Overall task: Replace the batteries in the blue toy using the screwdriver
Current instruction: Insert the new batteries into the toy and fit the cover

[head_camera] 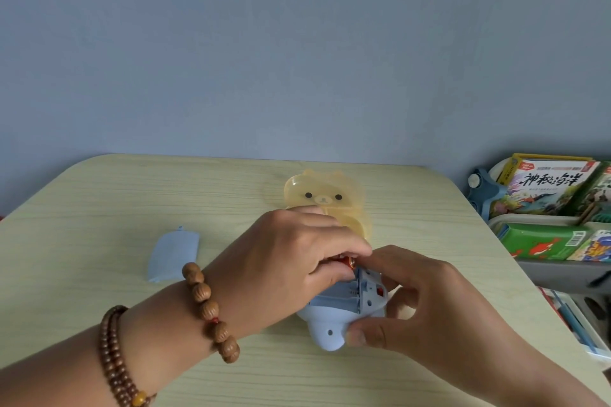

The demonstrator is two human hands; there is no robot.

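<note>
one head-worn wide-angle view looks forward and down over the pale wooden table (99, 208) from its near edge, facing the blue-grey wall (297, 43) behind the table. the table's near part sits close below the lens; a bookshelf (545, 208) lies right of the table.
</note>
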